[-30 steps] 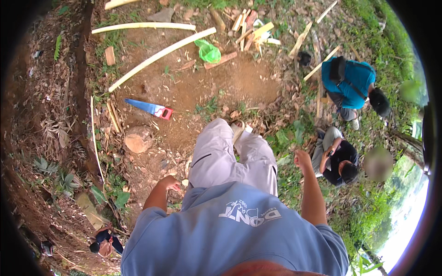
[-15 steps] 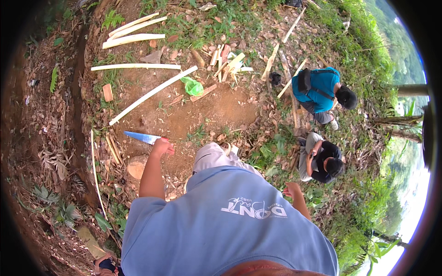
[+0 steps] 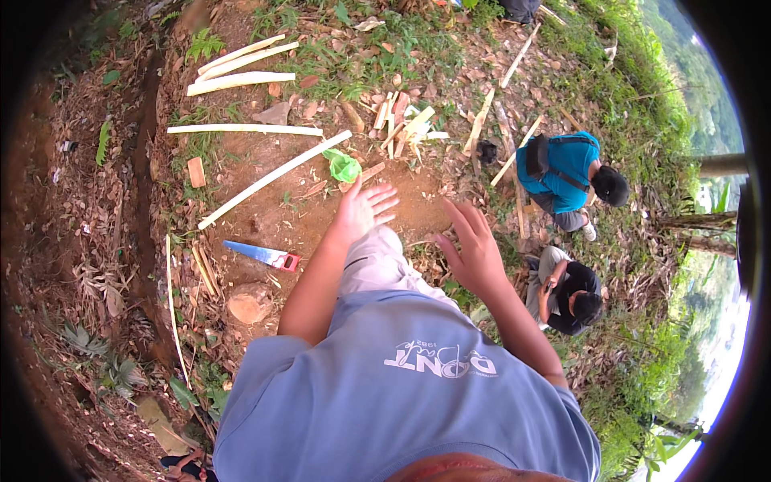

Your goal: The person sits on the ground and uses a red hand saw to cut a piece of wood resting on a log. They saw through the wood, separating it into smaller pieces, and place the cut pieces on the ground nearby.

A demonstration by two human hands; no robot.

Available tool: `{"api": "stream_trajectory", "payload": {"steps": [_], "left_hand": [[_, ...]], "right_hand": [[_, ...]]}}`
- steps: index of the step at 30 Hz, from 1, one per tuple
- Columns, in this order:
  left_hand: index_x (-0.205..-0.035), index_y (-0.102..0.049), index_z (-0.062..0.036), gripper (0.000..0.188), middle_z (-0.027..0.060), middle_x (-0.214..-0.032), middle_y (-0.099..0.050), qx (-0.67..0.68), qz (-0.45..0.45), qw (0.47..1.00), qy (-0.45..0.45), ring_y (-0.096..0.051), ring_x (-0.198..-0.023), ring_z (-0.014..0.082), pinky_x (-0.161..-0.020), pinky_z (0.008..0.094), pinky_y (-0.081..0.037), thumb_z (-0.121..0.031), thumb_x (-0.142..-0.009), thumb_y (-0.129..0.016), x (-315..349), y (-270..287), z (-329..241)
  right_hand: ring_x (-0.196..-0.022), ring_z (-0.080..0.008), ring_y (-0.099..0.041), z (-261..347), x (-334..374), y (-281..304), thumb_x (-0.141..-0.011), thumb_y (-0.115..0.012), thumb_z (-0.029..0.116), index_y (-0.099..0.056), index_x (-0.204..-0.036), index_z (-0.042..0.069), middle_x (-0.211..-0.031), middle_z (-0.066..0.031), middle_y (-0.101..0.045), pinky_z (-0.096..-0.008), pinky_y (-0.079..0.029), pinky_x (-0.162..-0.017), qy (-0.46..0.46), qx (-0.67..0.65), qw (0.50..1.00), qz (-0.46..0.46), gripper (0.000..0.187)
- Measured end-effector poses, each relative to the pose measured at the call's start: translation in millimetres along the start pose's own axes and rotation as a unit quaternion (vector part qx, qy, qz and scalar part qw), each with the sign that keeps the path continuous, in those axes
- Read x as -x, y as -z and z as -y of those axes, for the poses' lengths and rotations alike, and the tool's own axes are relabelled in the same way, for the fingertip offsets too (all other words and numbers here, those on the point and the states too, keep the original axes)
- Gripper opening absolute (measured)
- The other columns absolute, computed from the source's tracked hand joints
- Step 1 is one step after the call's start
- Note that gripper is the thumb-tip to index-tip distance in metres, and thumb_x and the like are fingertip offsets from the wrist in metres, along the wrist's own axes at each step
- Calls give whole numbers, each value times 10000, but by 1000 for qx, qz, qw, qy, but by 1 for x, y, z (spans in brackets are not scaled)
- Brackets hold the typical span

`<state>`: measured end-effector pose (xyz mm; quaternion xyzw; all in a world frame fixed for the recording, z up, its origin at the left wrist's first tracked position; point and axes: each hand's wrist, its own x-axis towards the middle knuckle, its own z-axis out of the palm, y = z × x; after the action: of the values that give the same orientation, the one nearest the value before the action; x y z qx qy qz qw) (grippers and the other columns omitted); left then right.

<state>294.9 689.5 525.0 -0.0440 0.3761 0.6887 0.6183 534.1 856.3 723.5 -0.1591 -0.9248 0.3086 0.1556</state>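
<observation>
Both hands empty, fingers spread wide: left hand (image 3: 363, 210), right hand (image 3: 474, 255). Nearest tool: blue-bladed, red-handled handsaw (image 3: 261, 255) on bare dirt (image 3: 418, 205); grip handle, not blade.

Two people (image 3: 566, 173) crouch on grass (one in a teal shirt).

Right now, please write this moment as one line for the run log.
left hand: raised, fingers spread, empty | right hand: raised, open, empty | hand saw: on soil, untouched | two people crouch at the right
</observation>
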Motion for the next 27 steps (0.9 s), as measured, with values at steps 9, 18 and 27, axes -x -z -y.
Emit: {"api": "stream_trajectory", "payload": {"steps": [9, 18, 27], "left_hand": [[-1672, -326, -5, 1165, 257, -1766, -242, 222, 174, 959, -13, -216, -1641, 445, -1320, 646, -183, -927, -968, -216, -47, -63, -56], [-1611, -452, -31, 1050, 195, -1641, -501, 47, 16, 994, 97, -433, -1537, 380, -1278, 578, -270, -869, -1009, -255, -125, -54, -172], [-1656, -343, -6, 1115, 246, -1686, -410, -11, 204, 926, 316, -413, -1552, 407, -1289, 587, -293, -897, -994, -238, -100, -173, -145]], "right_hand": [[-1523, -414, -467, -46, -112, -148, -963, -680, 578, -572, -1557, 144, -1610, -197, -529, -591, -319, -1288, 223, 47, 969, 92, 744], [-1647, -384, -255, -83, -95, -100, -1026, -676, 503, -377, -1677, 84, -1782, -196, -265, -573, -272, -1309, -367, 141, 901, 183, 830], [-1621, -376, -324, 28, -158, -64, -893, -791, 487, -471, -1640, 181, -1726, -149, -402, -597, -229, -1326, 13, 103, 987, -125, 869]]}}
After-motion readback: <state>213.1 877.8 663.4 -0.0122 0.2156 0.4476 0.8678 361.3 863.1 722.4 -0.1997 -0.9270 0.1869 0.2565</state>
